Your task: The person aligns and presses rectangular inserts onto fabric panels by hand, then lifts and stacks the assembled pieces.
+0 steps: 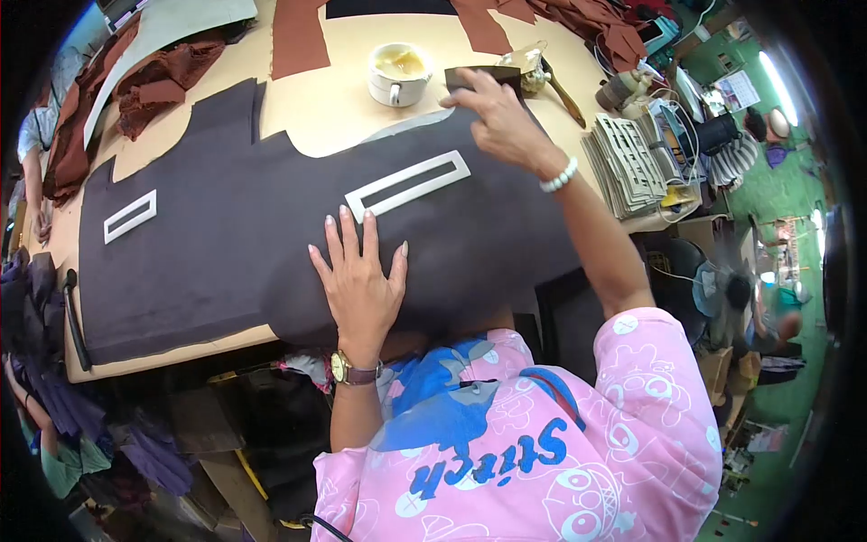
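Note:
A large dark sheet of leather or fabric [208, 289] lies over the table. My left hand [363, 285] rests flat on it, fingers spread, its fingertips just below a white rectangular frame piece [409, 183]. A second, smaller white frame piece [130, 217] lies on the sheet at the left. My right hand [506, 122] is over the sheet's far edge with fingers extended, beside a small dark piece [483, 79]; whether it touches that piece I cannot tell. Near the right fingers stands a white mug [398, 88] holding a yellowish paste.
A wooden-handled tool [566, 98] and a crumpled plastic bag [531, 65] lie right of the mug. Stacked pattern pieces [628, 167] sit at the table's right edge. Red-brown pieces [301, 41] lie at the back. A black rod-like tool [76, 321] lies at left, near another person's hand [41, 224].

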A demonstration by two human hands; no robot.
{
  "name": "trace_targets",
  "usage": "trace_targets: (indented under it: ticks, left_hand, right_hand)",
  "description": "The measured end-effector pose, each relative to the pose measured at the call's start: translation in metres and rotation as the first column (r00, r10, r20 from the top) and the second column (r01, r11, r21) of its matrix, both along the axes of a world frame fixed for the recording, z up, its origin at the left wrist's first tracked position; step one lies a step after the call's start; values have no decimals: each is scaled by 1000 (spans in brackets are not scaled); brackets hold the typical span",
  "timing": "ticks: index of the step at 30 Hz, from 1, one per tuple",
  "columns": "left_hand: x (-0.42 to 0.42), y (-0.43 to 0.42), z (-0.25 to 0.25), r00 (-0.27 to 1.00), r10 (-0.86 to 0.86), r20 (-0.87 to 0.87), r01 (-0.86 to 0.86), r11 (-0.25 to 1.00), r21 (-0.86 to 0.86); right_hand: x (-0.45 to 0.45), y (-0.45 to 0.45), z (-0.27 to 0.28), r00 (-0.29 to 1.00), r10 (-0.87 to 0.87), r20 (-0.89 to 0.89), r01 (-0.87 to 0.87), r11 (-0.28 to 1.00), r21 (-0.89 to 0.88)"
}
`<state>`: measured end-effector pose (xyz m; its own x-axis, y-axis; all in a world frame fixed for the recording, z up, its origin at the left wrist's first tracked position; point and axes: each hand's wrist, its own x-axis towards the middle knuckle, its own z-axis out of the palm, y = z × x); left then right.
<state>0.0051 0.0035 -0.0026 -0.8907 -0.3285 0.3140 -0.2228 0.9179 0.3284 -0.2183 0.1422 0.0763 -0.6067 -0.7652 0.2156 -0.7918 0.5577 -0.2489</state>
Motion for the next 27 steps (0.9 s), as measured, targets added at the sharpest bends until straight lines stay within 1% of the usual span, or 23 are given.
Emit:
trace_targets:
  ticks: [1,4,5,7,8,9,12,15,18,19,22,23,26,27]
  left_hand:
    - [0,0,-1,1000,1,-9,-1,1000,-3]
    - [0,0,-1,1000,-1,-9,1,1000,3]
    - [0,0,-1,1000,0,-12,0,1000,6]
    - [1,0,-2,1000,5,-17,-5,1000,8]
    - [1,0,-2,1000,6,-15,-6,1000,6]
    - [1,0,-2,1000,6,-14,-6,1000,3]
    - [0,0,-2,1000,9,-13,-9,1000,-1]
    - [0,0,-3,1000,5,-8,-6,1000,-1]
    - [0,0,-2,1000,11,-5,-11,1000,0]
    - [0,0,-2,1000,11,-5,-11,1000,0]
    - [0,0,-1,1000,9,2,-9,1000,10]
    - [0,0,-2,1000,10,2,-10,1000,9]
    - [0,0,-2,1000,6,-2,-6,1000,9]
    - [0,-1,-2,1000,5,-5,-4,1000,10]
  right_hand:
    - [12,9,-7,998,-44,33,45,999,-26]
    - [34,29,-37,940,-59,336,110,985,-134]
    - [40,33,-45,928,-63,367,119,984,-131]
    - [47,35,-62,936,-113,332,152,984,-94]
    - [51,33,-65,940,-136,312,168,983,-79]
    - [55,31,-66,947,-184,263,177,983,48]
    - [72,24,-59,969,-242,-47,246,948,204]
    - [70,19,-62,923,-231,-308,331,884,331]
    - [78,12,-61,862,-150,-484,392,803,449]
    - [81,12,-64,852,-133,-507,370,837,402]
    - [97,7,-59,866,-101,-490,354,816,457]
    - [101,7,-58,887,-92,-453,312,843,439]
    - [100,7,-53,866,-76,-494,324,838,439]
    - [94,7,-54,847,-83,-525,369,803,469]
